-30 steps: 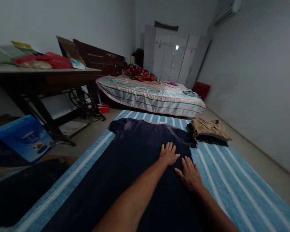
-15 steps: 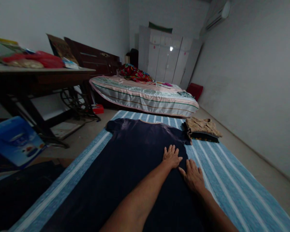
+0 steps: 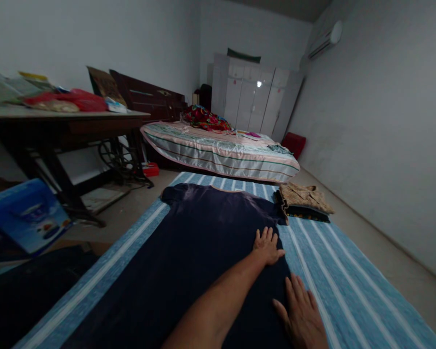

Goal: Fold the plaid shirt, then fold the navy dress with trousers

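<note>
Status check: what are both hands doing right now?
Left hand, right hand flat, open on dark shirt. Shirt spread over striped mat. Folded clothes beyond.

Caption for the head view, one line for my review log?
Both hands, left hand and right hand, lie flat on a dark shirt spread over a blue striped mat beside folded clothes.

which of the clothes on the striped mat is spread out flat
The dark navy shirt, lying open under both palms, the left hand and the right hand. The tan clothes beyond its right sleeve are folded in a small stack.
</note>
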